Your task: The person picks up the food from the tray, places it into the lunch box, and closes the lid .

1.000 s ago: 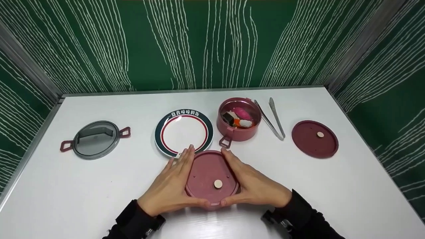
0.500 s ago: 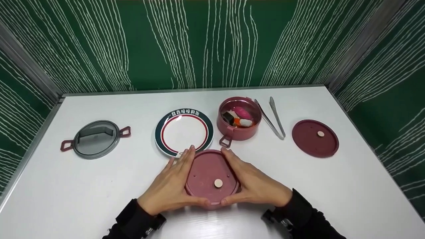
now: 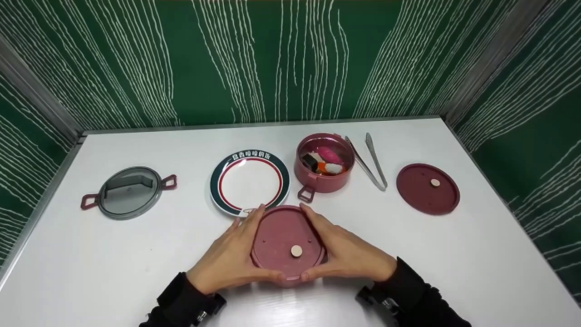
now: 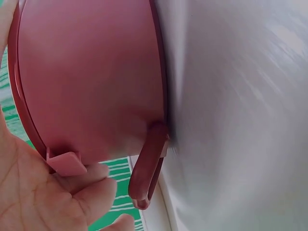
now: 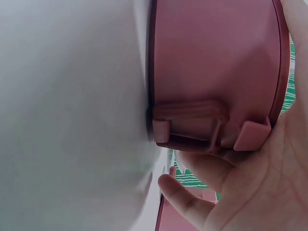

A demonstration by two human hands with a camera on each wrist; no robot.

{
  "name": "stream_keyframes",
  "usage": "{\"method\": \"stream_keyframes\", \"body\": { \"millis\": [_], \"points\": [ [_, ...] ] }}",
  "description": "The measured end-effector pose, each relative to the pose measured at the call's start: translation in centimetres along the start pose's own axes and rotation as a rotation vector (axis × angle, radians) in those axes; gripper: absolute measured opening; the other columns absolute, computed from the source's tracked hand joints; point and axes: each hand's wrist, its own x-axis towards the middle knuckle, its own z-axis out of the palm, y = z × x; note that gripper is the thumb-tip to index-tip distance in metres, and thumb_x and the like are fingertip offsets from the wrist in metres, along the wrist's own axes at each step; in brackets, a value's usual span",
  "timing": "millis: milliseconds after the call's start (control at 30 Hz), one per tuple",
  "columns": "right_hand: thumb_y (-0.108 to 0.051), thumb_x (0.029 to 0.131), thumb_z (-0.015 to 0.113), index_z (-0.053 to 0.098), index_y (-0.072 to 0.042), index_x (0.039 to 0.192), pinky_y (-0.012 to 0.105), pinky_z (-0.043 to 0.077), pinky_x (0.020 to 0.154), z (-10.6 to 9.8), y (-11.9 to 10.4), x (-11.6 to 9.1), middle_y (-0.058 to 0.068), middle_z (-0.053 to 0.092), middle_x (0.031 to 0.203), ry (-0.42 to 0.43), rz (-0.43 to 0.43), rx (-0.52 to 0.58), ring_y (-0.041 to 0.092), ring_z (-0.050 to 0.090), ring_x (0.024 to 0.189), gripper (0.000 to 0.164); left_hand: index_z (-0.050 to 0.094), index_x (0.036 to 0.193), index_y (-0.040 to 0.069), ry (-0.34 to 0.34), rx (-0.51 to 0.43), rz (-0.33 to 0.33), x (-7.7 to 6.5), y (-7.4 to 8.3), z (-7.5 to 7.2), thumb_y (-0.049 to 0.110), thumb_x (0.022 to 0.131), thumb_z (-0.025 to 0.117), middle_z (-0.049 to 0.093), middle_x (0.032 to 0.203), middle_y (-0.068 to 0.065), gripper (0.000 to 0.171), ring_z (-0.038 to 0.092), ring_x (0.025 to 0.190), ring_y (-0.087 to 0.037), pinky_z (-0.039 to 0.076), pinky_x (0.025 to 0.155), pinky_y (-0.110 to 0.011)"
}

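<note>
A round pink lunch pot (image 4: pixel 91 82) stands on the white table near me, its pink lid (image 3: pixel 283 234) on top. The lid carries a cream knob (image 3: pixel 296 251). My left hand (image 3: pixel 231 261) and right hand (image 3: pixel 352 254) grip it from both sides, thumbs along the near rim and fingers around the far sides. In the left wrist view a loop handle (image 4: pixel 147 168) juts from the pot's side, below a small tab (image 4: pixel 67 163) at the lid's edge. The right wrist view shows the other handle (image 5: pixel 192 108) and another tab (image 5: pixel 252 136) beside my palm.
Just beyond my left fingertips lies a dark-rimmed plate (image 3: pixel 218 181). An uncovered pink pot (image 3: pixel 324 182) with several sushi-like pieces stands behind, metal tongs (image 3: pixel 377 168) beside it. A dark red lid (image 3: pixel 422 195) lies at right, a grey lid with red handles (image 3: pixel 129 195) at left.
</note>
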Motion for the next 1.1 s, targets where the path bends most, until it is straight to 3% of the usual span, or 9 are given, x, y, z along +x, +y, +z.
{"method": "stream_keyframes", "body": {
  "millis": [133, 267, 433, 733, 1100],
  "points": [
    [-0.063, 0.078, 0.091, 0.008, -0.016, 0.175, 0.051, 0.044, 0.124, -0.1, -0.1, 0.0, 0.008, 0.033, 0.175, -0.002, 0.017, 0.007, 0.023, 0.044, 0.155, 0.136, 0.028, 0.170, 0.011, 0.000, -0.044, -0.031, 0.0, 0.0, -0.1, 0.088, 0.064, 0.082, 0.049, 0.167, -0.012, 0.142, 0.053, 0.148, -0.031, 0.044, 0.123, -0.061],
    [-0.064, 0.077, 0.091, 0.010, -0.016, 0.175, 0.053, 0.043, 0.125, 0.0, -0.2, 0.0, 0.007, 0.031, 0.176, 0.002, 0.031, 0.005, 0.024, 0.042, 0.156, 0.136, 0.030, 0.169, 0.013, -0.013, -0.067, -0.061, -0.1, 0.1, -0.2, 0.088, 0.064, 0.082, 0.052, 0.162, -0.013, 0.139, 0.058, 0.140, -0.031, 0.055, 0.109, -0.060],
    [-0.065, 0.076, 0.091, 0.011, -0.014, 0.174, 0.053, 0.044, 0.124, 0.1, -0.3, 0.0, 0.009, 0.036, 0.174, 0.006, 0.027, -0.005, 0.024, 0.045, 0.154, 0.136, 0.033, 0.167, 0.008, -0.026, -0.068, -0.059, -0.3, 0.1, -0.4, 0.087, 0.065, 0.083, 0.053, 0.160, -0.018, 0.139, 0.061, 0.138, -0.035, 0.057, 0.106, -0.061],
    [-0.068, 0.075, 0.090, 0.013, -0.013, 0.174, 0.049, 0.050, 0.119, 0.2, -0.7, 0.1, 0.010, 0.047, 0.165, 0.003, 0.026, -0.023, 0.018, 0.055, 0.143, 0.137, 0.033, 0.166, 0.007, -0.043, -0.066, -0.041, -0.5, 0.4, -0.9, 0.085, 0.067, 0.084, 0.057, 0.157, -0.017, 0.136, 0.065, 0.132, -0.033, 0.059, 0.101, -0.060],
    [-0.067, 0.078, 0.089, 0.009, -0.013, 0.174, 0.049, 0.048, 0.122, 1.0, -1.1, 0.1, 0.007, 0.038, 0.171, -0.005, 0.023, 0.004, 0.018, 0.049, 0.149, 0.136, 0.031, 0.167, 0.005, -0.058, -0.036, -0.027, -1.0, 0.5, -1.6, 0.086, 0.066, 0.083, 0.058, 0.156, -0.018, 0.140, 0.067, 0.130, -0.032, 0.061, 0.099, -0.057]
  ]
}}
